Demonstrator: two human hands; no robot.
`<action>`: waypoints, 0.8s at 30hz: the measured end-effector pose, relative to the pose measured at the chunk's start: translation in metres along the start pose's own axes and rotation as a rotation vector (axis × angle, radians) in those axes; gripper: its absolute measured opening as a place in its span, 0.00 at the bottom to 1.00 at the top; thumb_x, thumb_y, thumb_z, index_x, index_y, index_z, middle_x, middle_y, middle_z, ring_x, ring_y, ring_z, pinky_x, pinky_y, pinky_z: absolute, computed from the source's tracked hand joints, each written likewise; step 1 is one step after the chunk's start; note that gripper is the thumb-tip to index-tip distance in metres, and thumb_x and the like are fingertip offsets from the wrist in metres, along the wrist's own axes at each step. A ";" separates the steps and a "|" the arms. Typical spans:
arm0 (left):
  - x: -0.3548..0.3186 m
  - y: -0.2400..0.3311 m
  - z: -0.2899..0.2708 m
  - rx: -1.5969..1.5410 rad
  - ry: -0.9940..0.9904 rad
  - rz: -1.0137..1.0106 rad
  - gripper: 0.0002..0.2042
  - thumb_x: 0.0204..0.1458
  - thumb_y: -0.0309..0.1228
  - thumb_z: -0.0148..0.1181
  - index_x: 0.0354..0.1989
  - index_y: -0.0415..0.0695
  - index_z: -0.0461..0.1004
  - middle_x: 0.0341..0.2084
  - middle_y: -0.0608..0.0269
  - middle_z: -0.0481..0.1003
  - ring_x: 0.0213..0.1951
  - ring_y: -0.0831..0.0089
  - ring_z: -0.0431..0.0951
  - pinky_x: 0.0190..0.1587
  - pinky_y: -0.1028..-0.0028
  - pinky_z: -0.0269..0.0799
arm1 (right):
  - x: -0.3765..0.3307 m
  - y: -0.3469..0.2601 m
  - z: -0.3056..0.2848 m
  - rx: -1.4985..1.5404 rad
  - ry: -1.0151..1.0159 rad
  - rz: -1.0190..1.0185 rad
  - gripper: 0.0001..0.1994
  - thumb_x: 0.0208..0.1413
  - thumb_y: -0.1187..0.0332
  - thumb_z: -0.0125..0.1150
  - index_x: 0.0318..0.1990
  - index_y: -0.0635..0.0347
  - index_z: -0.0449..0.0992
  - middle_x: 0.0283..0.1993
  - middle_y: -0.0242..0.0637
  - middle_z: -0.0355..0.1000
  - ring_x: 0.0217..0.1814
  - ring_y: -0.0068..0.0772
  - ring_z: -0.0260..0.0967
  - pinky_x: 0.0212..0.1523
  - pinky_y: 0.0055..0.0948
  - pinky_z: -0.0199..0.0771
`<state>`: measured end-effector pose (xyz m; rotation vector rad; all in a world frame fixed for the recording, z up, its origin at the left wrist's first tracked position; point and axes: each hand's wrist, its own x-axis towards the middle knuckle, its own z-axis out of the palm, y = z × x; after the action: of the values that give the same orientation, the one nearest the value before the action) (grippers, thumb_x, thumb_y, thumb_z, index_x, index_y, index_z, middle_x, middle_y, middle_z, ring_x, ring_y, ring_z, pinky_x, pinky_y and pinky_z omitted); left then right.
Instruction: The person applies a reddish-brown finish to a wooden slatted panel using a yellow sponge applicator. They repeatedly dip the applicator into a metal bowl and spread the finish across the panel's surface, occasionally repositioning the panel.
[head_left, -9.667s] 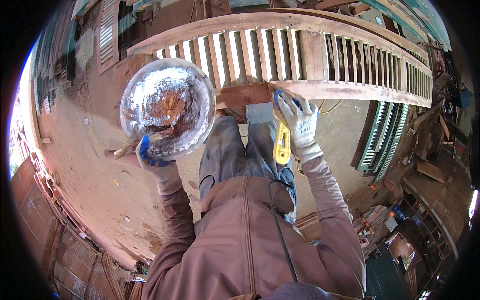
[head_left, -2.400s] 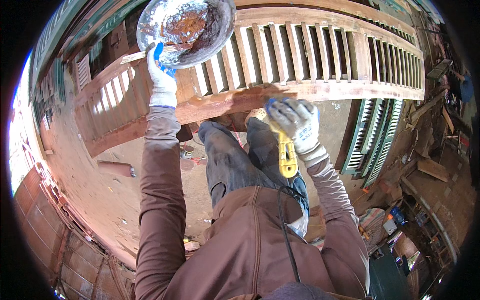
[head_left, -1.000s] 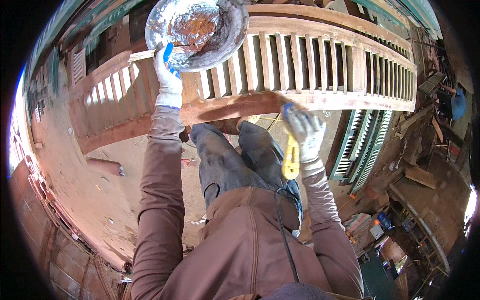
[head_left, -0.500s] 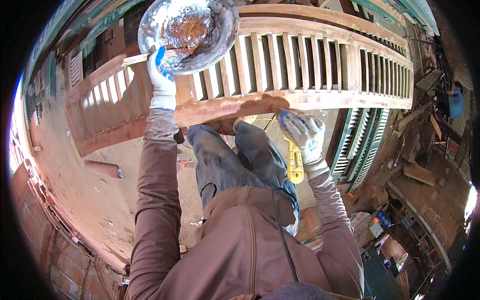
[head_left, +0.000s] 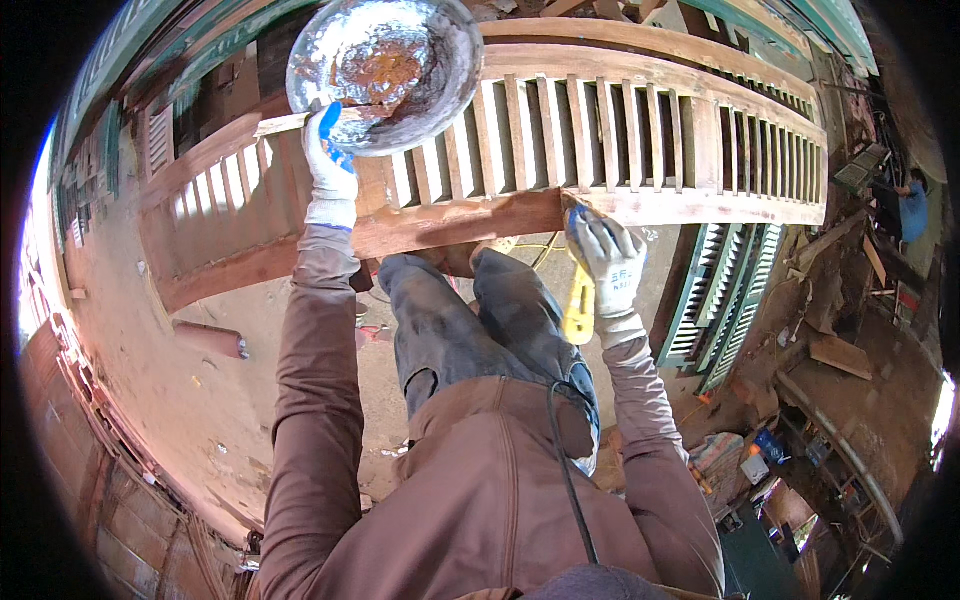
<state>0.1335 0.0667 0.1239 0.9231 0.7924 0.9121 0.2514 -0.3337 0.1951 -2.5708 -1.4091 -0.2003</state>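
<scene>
My left hand (head_left: 330, 165), in a white glove with blue patches, grips the rim of a round metal bowl (head_left: 455, 60). Reddish-brown paste (head_left: 385, 68) lies in the middle of the bowl. Beside the thumb, a flat wooden stick (head_left: 282, 124) crosses the rim into the bowl. My gloved right hand (head_left: 608, 255) is closed around a yellow-handled tool (head_left: 578, 315). The tool's far end meets the near rail of a slatted wooden shutter (head_left: 470, 218); its working edge is too small to make out. Left of the tool the rail looks reddish-brown, to the right paler.
Green louvred shutters (head_left: 715, 300) lean below the panel's right end. Behind it lies another wooden frame (head_left: 640, 38). A reddish roll (head_left: 210, 338) rests on the floor at left. Another person (head_left: 912, 208) in blue is at the far right.
My right hand has tilted the tool and brought its tip a little right along the rail. The bowl in my left hand has shifted slightly right and down.
</scene>
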 end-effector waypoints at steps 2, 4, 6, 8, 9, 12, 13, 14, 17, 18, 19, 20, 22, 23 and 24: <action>-0.008 0.002 -0.005 0.019 -0.076 0.041 0.18 0.65 0.39 0.47 0.54 0.39 0.72 0.54 0.56 0.74 0.57 0.67 0.72 0.63 0.65 0.64 | -0.003 -0.007 0.004 -0.049 -0.033 -0.104 0.20 0.48 0.64 0.62 0.52 0.46 0.79 0.53 0.25 0.76 0.54 0.29 0.69 0.53 0.40 0.66; -0.033 -0.010 -0.013 0.169 -0.153 0.254 0.17 0.64 0.34 0.48 0.56 0.38 0.70 0.54 0.56 0.72 0.56 0.68 0.73 0.62 0.65 0.66 | -0.003 -0.011 -0.002 0.130 -0.080 -0.066 0.19 0.49 0.64 0.61 0.51 0.48 0.79 0.51 0.25 0.77 0.50 0.30 0.72 0.50 0.36 0.67; -0.063 -0.003 0.003 0.116 -0.149 0.242 0.17 0.61 0.29 0.53 0.58 0.38 0.69 0.53 0.57 0.71 0.53 0.69 0.73 0.58 0.67 0.70 | 0.011 -0.019 -0.032 0.191 -0.088 -0.012 0.20 0.48 0.63 0.63 0.51 0.50 0.79 0.49 0.27 0.78 0.49 0.30 0.73 0.47 0.35 0.67; -0.098 0.012 0.030 -0.022 -0.041 0.114 0.18 0.58 0.24 0.58 0.58 0.38 0.70 0.52 0.58 0.72 0.51 0.71 0.74 0.54 0.69 0.74 | 0.031 -0.025 -0.055 0.272 0.091 0.001 0.21 0.50 0.63 0.63 0.53 0.56 0.78 0.49 0.31 0.78 0.51 0.34 0.72 0.47 0.37 0.67; -0.115 0.013 0.034 0.119 -0.062 0.157 0.17 0.60 0.26 0.54 0.58 0.35 0.70 0.52 0.55 0.72 0.54 0.66 0.74 0.58 0.66 0.71 | 0.039 -0.028 -0.063 0.267 0.125 -0.014 0.22 0.50 0.63 0.63 0.54 0.56 0.77 0.49 0.32 0.77 0.51 0.35 0.72 0.47 0.38 0.67; -0.149 0.004 0.002 0.830 -0.338 0.696 0.15 0.61 0.25 0.52 0.56 0.35 0.73 0.52 0.50 0.73 0.50 0.62 0.78 0.59 0.63 0.72 | 0.066 -0.042 -0.082 0.273 0.116 -0.090 0.18 0.55 0.65 0.58 0.51 0.65 0.76 0.46 0.42 0.78 0.48 0.43 0.74 0.48 0.40 0.72; -0.155 -0.001 -0.002 0.640 -0.266 0.384 0.19 0.57 0.26 0.58 0.57 0.34 0.71 0.54 0.51 0.72 0.53 0.63 0.75 0.60 0.65 0.69 | 0.071 -0.047 -0.079 0.287 0.108 -0.107 0.18 0.53 0.65 0.60 0.50 0.65 0.76 0.46 0.42 0.78 0.48 0.42 0.74 0.46 0.39 0.73; -0.162 0.012 0.023 0.478 -0.269 0.306 0.24 0.55 0.24 0.59 0.62 0.35 0.66 0.58 0.51 0.69 0.57 0.63 0.72 0.62 0.65 0.66 | 0.074 -0.051 -0.074 0.292 0.100 -0.112 0.18 0.52 0.66 0.61 0.50 0.65 0.76 0.45 0.41 0.78 0.47 0.41 0.74 0.44 0.37 0.74; -0.183 0.043 0.073 0.299 -0.298 0.259 0.36 0.52 0.21 0.61 0.70 0.35 0.54 0.66 0.51 0.60 0.66 0.61 0.62 0.68 0.65 0.59 | 0.075 -0.068 -0.057 0.381 0.124 0.039 0.17 0.49 0.74 0.63 0.49 0.65 0.77 0.42 0.42 0.78 0.43 0.43 0.75 0.41 0.37 0.77; -0.189 0.046 0.072 0.449 -0.353 0.353 0.35 0.52 0.21 0.60 0.70 0.35 0.53 0.68 0.50 0.58 0.68 0.61 0.60 0.69 0.65 0.57 | 0.076 -0.072 -0.054 0.390 0.122 0.103 0.16 0.50 0.75 0.63 0.48 0.65 0.78 0.42 0.43 0.78 0.42 0.43 0.75 0.40 0.37 0.78; -0.200 0.060 0.086 0.374 -0.365 0.313 0.35 0.53 0.23 0.60 0.70 0.33 0.53 0.69 0.48 0.55 0.69 0.60 0.59 0.69 0.64 0.57 | 0.079 -0.078 -0.056 0.388 0.074 0.143 0.14 0.50 0.76 0.64 0.46 0.65 0.78 0.41 0.43 0.78 0.43 0.45 0.75 0.40 0.37 0.78; -0.204 0.060 0.084 0.419 -0.417 0.299 0.38 0.56 0.33 0.61 0.72 0.37 0.49 0.70 0.51 0.54 0.69 0.60 0.57 0.70 0.63 0.53 | 0.074 -0.080 -0.046 0.315 0.176 0.095 0.13 0.50 0.75 0.64 0.45 0.65 0.79 0.42 0.46 0.78 0.43 0.46 0.75 0.40 0.38 0.78; -0.210 0.053 0.083 0.438 -0.450 0.305 0.40 0.56 0.35 0.62 0.73 0.37 0.47 0.70 0.50 0.53 0.70 0.59 0.56 0.70 0.62 0.53 | 0.060 -0.079 -0.036 0.449 0.143 0.120 0.25 0.48 0.68 0.66 0.56 0.61 0.73 0.41 0.44 0.75 0.44 0.46 0.73 0.42 0.41 0.75; -0.212 0.051 0.081 0.514 -0.469 0.347 0.41 0.56 0.35 0.62 0.73 0.38 0.46 0.71 0.51 0.52 0.70 0.59 0.55 0.71 0.62 0.52 | 0.056 -0.079 -0.038 0.519 0.138 0.175 0.23 0.50 0.68 0.66 0.55 0.61 0.74 0.41 0.45 0.75 0.43 0.47 0.73 0.42 0.42 0.75; -0.212 0.051 0.080 0.488 -0.469 0.303 0.41 0.56 0.35 0.62 0.73 0.38 0.46 0.71 0.51 0.52 0.70 0.59 0.55 0.71 0.62 0.52 | 0.053 -0.078 -0.043 0.588 0.134 0.232 0.22 0.51 0.69 0.66 0.54 0.61 0.75 0.41 0.45 0.75 0.42 0.48 0.73 0.43 0.42 0.75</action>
<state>0.1024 -0.1331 0.2381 1.6496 0.4767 0.7216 0.2129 -0.2602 0.2566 -2.1533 -0.9323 0.0708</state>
